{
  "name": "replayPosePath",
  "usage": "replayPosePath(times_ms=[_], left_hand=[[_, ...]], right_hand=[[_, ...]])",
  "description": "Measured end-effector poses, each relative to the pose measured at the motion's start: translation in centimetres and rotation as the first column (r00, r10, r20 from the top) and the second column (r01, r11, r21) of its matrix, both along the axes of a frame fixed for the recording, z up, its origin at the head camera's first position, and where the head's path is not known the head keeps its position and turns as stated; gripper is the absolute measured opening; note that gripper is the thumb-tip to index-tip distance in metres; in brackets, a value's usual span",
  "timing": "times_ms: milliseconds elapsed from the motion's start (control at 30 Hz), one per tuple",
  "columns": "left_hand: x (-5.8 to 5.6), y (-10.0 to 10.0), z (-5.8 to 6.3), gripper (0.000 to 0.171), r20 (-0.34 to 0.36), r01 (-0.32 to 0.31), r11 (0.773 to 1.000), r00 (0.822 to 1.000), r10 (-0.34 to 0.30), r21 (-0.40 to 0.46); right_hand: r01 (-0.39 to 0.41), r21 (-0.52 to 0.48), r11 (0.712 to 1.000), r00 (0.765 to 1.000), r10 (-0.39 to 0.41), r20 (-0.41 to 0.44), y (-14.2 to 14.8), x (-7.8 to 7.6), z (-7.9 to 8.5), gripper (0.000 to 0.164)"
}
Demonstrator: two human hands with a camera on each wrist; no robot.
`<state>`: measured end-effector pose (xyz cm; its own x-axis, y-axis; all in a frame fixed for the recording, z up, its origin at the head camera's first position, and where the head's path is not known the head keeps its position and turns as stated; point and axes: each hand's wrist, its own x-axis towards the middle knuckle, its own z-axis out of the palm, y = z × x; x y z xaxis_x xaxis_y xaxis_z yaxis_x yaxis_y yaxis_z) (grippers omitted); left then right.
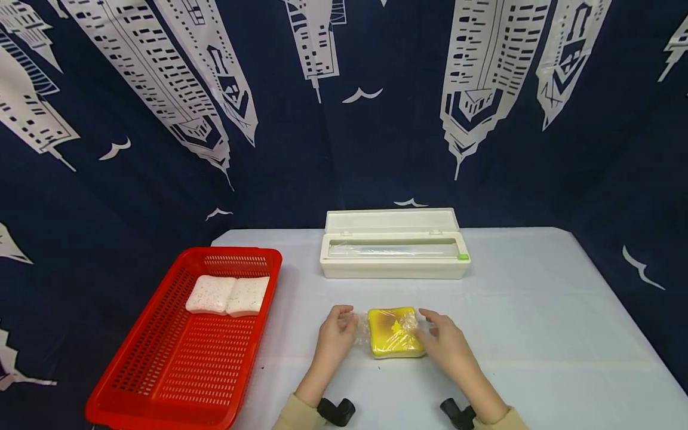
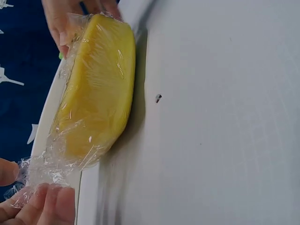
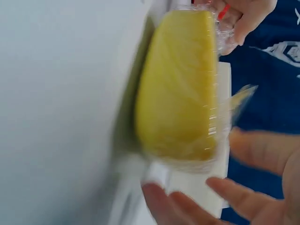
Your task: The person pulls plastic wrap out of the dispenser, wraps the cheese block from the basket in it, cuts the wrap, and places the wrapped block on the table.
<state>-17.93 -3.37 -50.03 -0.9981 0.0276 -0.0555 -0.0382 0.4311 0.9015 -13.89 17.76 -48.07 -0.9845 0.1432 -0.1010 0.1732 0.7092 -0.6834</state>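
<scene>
A yellow, bread-slice-shaped block (image 1: pixel 395 337) with a browned top sits on the white table, wrapped in clear cling film. At its left end my left hand (image 1: pixel 337 334) pinches a gathered tail of film (image 2: pixel 44 171) between thumb and fingers. Beside the right end is my right hand (image 1: pixel 448 346), its thumb and fingers (image 3: pixel 253 150) spread apart with nothing gripped between them. A loose flap of film (image 3: pixel 243 97) sticks up near that thumb. The block's underside is hidden.
Behind the block stands a white cling film dispenser (image 1: pixel 395 269), lid raised, with a film roll (image 1: pixel 392 249) inside. To the left, a red plastic basket (image 1: pixel 199 382) holds two white speckled slice-shaped blocks (image 1: pixel 211 294). A dark blue printed cloth (image 1: pixel 376 149) hangs behind the table.
</scene>
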Motion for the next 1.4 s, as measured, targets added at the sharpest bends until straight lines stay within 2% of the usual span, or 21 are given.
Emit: replayPosePath(times_ms=[67, 133, 467, 567, 667, 733, 800, 867, 933, 1033, 1067, 1133, 1267, 1333, 1400], left_hand=[[0.1, -0.1, 0.0, 0.026, 0.008, 0.003, 1.0, 1.0, -0.003, 0.031], [0.1, 0.0, 0.1, 0.024, 0.008, 0.004, 0.998, 1.0, -0.005, 0.056], [0.5, 1.3, 0.5, 0.011, -0.068, -0.054, 0.995, 0.996, 0.06, 0.085], [1.1, 2.0, 0.7, 0.013, -0.109, -0.048, 0.998, 0.993, 0.052, 0.044], [2.1, 3.0, 1.0, 0.02, -0.15, -0.028, 0.999, 0.988, 0.025, -0.017], [2.9, 3.7, 1.0, 0.026, -0.166, 0.012, 0.997, 0.986, -0.025, -0.079], [3.7, 4.4, 1.0, 0.034, -0.176, 0.081, 0.984, 0.978, -0.109, -0.161], [4.4, 5.0, 0.8, 0.042, -0.169, 0.162, 0.953, 0.963, -0.209, -0.254], [4.9, 5.5, 0.6, 0.049, -0.151, 0.236, 0.907, 0.941, -0.303, -0.348], [5.3, 6.1, 0.2, 0.054, -0.126, 0.29, 0.821, 0.909, -0.397, -0.492], [5.4, 6.2, 0.1, 0.055, -0.118, 0.292, 0.781, 0.9, -0.419, -0.552], [5.6, 6.5, -0.2, 0.055, -0.107, 0.274, 0.701, 0.888, -0.448, -0.659], [5.9, 6.8, -0.5, 0.056, -0.107, 0.205, 0.55, 0.87, -0.482, -0.809], [5.9, 6.7, -0.5, 0.057, -0.13, 0.154, 0.496, 0.862, -0.491, -0.855], [5.8, 6.6, -0.4, 0.058, -0.172, 0.098, 0.48, 0.856, -0.488, -0.872]], right_hand=[[-0.025, -0.059, 0.998, 0.996, 0.029, 0.079, 0.4, -0.1, -0.5, 0.057], [-0.029, -0.1, 0.995, 0.993, 0.04, 0.108, 0.4, -0.2, -0.9, 0.061], [-0.01, -0.107, 0.994, 0.994, 0.022, 0.107, 0.0, 0.1, -1.4, 0.066], [-0.009, -0.11, 0.994, 0.995, 0.02, 0.099, 0.0, 0.2, -1.6, 0.067], [-0.013, -0.116, 0.993, 0.997, 0.023, 0.08, -0.1, 0.3, -1.6, 0.067], [-0.018, -0.115, 0.993, 0.998, 0.025, 0.064, -0.2, 0.4, -1.7, 0.067], [-0.021, -0.109, 0.994, 0.998, 0.027, 0.05, -0.3, 0.4, -1.7, 0.067], [-0.023, -0.1, 0.995, 0.999, 0.027, 0.037, -0.4, 0.5, -1.7, 0.066], [-0.027, -0.094, 0.995, 0.999, 0.029, 0.024, -0.5, 0.6, -1.6, 0.066], [-0.031, -0.091, 0.995, 0.999, 0.032, 0.01, -0.7, 0.7, -1.6, 0.065], [-0.035, -0.091, 0.995, 0.999, 0.035, 0.007, -0.8, 0.7, -1.5, 0.065], [-0.04, -0.086, 0.996, 0.999, 0.04, 0.002, -0.8, 0.8, -1.6, 0.065], [-0.045, -0.068, 0.997, 0.999, 0.045, -0.004, -1.0, 0.7, -1.5, 0.065], [-0.04, -0.055, 0.998, 0.999, 0.04, -0.005, -1.1, 0.7, -1.5, 0.065], [-0.031, -0.039, 0.999, 1.0, 0.031, -0.006, -1.2, 0.7, -1.4, 0.066]])
